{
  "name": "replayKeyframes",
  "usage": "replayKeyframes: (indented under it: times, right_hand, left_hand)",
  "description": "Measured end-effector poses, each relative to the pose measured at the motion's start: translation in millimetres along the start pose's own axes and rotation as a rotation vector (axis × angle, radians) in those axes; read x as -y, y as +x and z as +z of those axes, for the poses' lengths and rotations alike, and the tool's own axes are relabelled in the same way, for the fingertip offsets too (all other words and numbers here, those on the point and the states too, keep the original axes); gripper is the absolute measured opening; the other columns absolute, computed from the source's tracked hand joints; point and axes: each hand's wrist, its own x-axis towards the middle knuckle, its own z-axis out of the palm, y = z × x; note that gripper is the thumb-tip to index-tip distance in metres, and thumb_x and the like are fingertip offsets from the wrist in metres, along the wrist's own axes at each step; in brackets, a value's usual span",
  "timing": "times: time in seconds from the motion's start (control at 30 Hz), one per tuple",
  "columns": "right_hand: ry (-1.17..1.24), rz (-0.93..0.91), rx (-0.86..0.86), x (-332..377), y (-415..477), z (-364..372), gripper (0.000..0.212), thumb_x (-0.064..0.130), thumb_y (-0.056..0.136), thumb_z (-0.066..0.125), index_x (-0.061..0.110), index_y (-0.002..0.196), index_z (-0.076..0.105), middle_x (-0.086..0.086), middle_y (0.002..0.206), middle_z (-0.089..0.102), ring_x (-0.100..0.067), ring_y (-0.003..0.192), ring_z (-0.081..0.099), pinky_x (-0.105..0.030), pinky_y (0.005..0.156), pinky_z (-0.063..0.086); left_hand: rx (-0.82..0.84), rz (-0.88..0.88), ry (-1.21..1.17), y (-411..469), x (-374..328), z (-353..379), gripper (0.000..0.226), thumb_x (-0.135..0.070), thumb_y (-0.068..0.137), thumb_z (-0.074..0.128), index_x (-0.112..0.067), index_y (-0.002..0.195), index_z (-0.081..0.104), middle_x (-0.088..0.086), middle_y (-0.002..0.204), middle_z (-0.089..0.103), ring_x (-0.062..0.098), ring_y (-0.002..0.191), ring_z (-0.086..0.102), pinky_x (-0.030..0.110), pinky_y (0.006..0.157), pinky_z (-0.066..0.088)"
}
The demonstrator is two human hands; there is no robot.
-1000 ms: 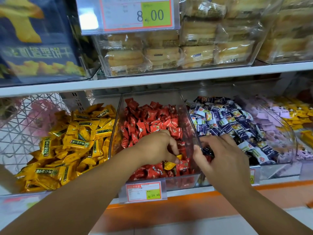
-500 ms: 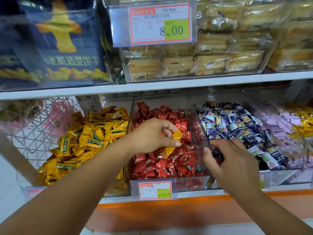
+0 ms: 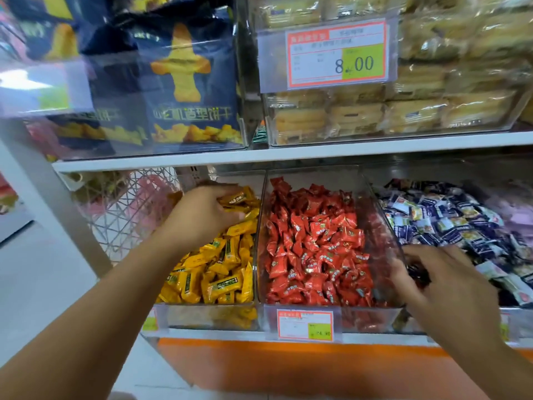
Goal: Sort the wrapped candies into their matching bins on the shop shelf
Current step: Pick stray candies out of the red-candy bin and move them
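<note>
Hovering over yellow bin — left grip clamped on yellow candy, above matching pile. Right grip curled low in blue-candy bin, blurred; cannot tell if holding anything. Risk: release near divider — candy slides into red bin.

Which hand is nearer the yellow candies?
Left. The left hand is on the yellow candies; the right hand is beyond the red bin, at the blue candies.
</note>
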Motion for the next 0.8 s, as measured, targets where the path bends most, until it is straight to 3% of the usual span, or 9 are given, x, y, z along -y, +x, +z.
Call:
replayKeyframes:
  times: [0.1,0.2,0.33,0.4,0.5,0.6,0.67,0.8]
  right_hand:
    - [0.009,-0.022,-0.012,1.3,1.3,-0.4,0.043,0.044,0.084,0.046,0.010,0.091,0.072,-0.003,0.070,0.055,-0.014,0.048,0.039,-0.014,0.048,0.028]
    - [0.020,-0.062,-0.052,1.8,2.2,0.4,0.040,0.040,0.084,0.047,0.008,0.089,0.072,-0.003,0.068,0.057,-0.012,0.053,0.038,-0.019,0.045,0.031]
    - [0.010,-0.099,-0.093,0.4,2.3,0.9,0.036,0.036,0.084,0.049,0.007,0.086,0.071,0.000,0.066,0.058,-0.014,0.056,0.044,-0.019,0.047,0.028]
    - [0.007,-0.106,-0.107,-1.4,2.3,1.3,0.035,0.035,0.084,0.050,0.007,0.085,0.070,0.000,0.066,0.058,-0.015,0.057,0.048,-0.018,0.049,0.027]
    - [-0.001,-0.110,-0.109,-3.5,2.2,3.3,0.033,0.035,0.084,0.051,0.008,0.085,0.070,0.001,0.066,0.059,-0.022,0.063,0.057,-0.019,0.052,0.029]
    - [-0.002,-0.098,-0.107,-3.9,2.4,3.5,0.032,0.035,0.084,0.052,0.009,0.085,0.070,0.001,0.066,0.059,-0.023,0.066,0.058,-0.019,0.053,0.030]
    - [-0.007,-0.097,-0.118,-3.5,2.2,2.8,0.032,0.035,0.083,0.052,0.009,0.085,0.070,0.001,0.066,0.059,-0.023,0.064,0.058,-0.019,0.053,0.030]
    - [-0.020,-0.089,-0.101,-5.4,1.4,5.4,0.031,0.037,0.084,0.052,0.011,0.086,0.069,0.003,0.069,0.062,-0.021,0.074,0.058,-0.019,0.055,0.029]
  left_hand:
    - [0.055,0.235,-0.023,-7.5,-28.3,23.2,0.034,-0.030,0.086,0.072,-0.035,0.119,0.066,-0.013,0.096,0.062,-0.002,0.072,0.057,0.007,0.064,0.039]
    - [0.337,0.426,0.001,-16.7,-65.0,59.8,0.031,-0.030,0.086,0.071,-0.031,0.117,0.068,-0.015,0.103,0.063,-0.001,0.082,0.059,0.006,0.069,0.040]
    - [0.678,0.528,0.085,-14.1,-94.8,114.6,0.046,-0.030,0.086,0.071,-0.025,0.131,0.059,-0.002,0.124,0.064,0.013,0.106,0.059,0.024,0.088,0.047]
    - [0.773,0.507,0.100,-8.2,-100.1,136.5,0.052,-0.031,0.084,0.073,-0.023,0.133,0.057,-0.001,0.129,0.062,0.018,0.111,0.057,0.024,0.091,0.046]
    - [0.845,0.526,0.189,-1.1,-104.3,161.5,0.061,-0.043,0.075,0.078,-0.023,0.129,0.058,0.001,0.129,0.061,0.024,0.109,0.058,0.032,0.094,0.049]
    - [0.829,0.614,0.277,1.2,-104.3,171.1,0.073,-0.042,0.073,0.081,-0.021,0.137,0.052,0.002,0.143,0.046,0.024,0.121,0.050,0.032,0.102,0.043]
    - [0.803,0.634,0.251,0.1,-98.0,173.9,0.067,-0.032,0.079,0.078,-0.022,0.139,0.049,0.000,0.145,0.041,0.022,0.124,0.046,0.027,0.100,0.041]
    - [0.820,0.626,0.209,-0.4,-87.0,181.8,0.054,-0.020,0.079,0.075,-0.023,0.131,0.059,-0.003,0.141,0.051,0.020,0.122,0.052,0.025,0.097,0.043]
